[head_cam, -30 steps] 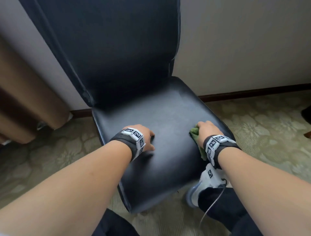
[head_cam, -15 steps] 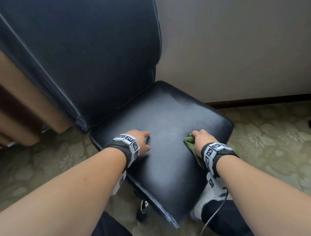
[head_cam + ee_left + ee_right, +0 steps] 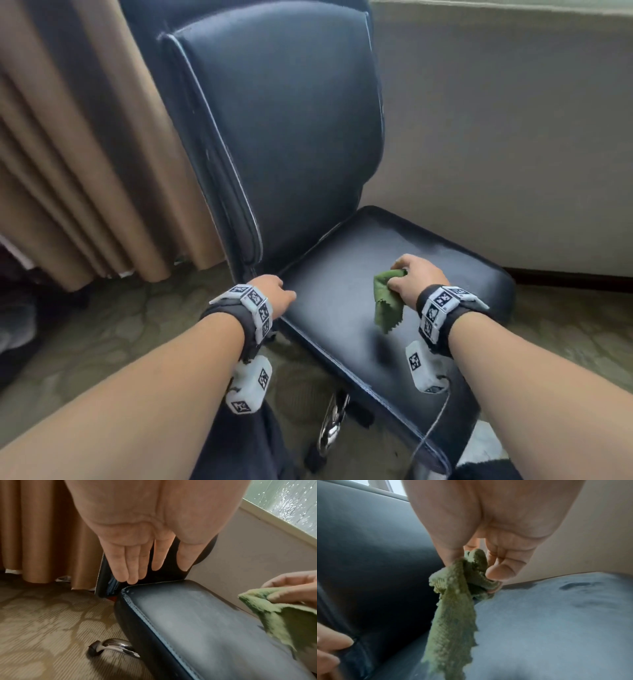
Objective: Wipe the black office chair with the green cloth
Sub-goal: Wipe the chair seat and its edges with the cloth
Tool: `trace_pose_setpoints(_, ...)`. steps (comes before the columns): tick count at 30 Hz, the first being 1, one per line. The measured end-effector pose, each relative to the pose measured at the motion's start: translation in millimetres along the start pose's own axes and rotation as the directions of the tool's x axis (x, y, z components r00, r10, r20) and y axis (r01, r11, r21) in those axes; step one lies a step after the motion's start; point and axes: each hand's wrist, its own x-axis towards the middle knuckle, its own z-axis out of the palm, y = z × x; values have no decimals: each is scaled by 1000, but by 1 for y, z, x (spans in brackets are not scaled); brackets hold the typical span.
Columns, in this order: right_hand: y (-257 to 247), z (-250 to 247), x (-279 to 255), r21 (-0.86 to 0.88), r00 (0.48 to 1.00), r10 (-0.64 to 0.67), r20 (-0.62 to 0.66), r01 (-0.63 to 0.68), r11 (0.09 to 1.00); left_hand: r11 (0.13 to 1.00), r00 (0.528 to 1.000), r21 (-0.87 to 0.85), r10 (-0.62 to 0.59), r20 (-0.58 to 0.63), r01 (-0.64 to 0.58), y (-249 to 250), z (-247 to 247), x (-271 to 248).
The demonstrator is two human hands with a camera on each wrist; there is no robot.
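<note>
The right hand (image 3: 416, 279) had lifted the green cloth (image 3: 387, 299) off the seat (image 3: 342, 308), pinching it so it dangled, so wiping had likely paused. The left hand (image 3: 274, 296), fingers straight, had slid to the seat's left edge. The black office chair (image 3: 284, 137) had swung round; its base was mostly hidden.

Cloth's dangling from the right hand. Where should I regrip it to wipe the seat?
Probably gather the green cloth at its bunched top, where the right hand pinches it, closing from above. The loose tail hangs toward the seat; a fuller wad would press flatter.
</note>
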Motion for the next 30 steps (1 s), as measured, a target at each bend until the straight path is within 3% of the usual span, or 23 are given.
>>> trace_pose_setpoints(4, -16, 19, 3, 50, 998, -61, -13, 62, 997, 996, 999, -78, 33, -9, -33, 2, 17, 6)
trace_pose_setpoints(8, -20, 21, 36, 125, 999, 11, -50, -5, 992, 989, 994, -104, 106, 12, -104, 39, 25, 36)
trace_pose_setpoints(16, -15, 18, 187, 92, 999, 25, -42, -21, 996, 978, 977, -97, 192, 92, -183, 132, 56, 157)
trace_pose_setpoints(21, -25, 17, 280, -41, 996, -14, -89, 11, 999, 963, 948, -17, 268, 174, -269, 161, 55, 217)
trace_pose_setpoints(24, -36, 19, 324, -166, 988, -117, -100, 100, 981, 944, 932, 119, 274, 237, -307, 161, 71, 232)
trace_pose_setpoints(26, -42, 34, 347, -270, 987, -160, 16, 159, 950, 927, 929, 178, 284, 236, -329, 159, 79, 237)
trace_pose_setpoints(28, -45, 52, 357, -378, 969, -104, 226, 185, 907, 921, 925, 186, 294, 242, -341, 160, 79, 238)
trace_pose_setpoints(30, -45, 62, 359, -433, 945, -85, 315, 223, 873, 917, 916, 180, 306, 259, -357, 165, 73, 240)
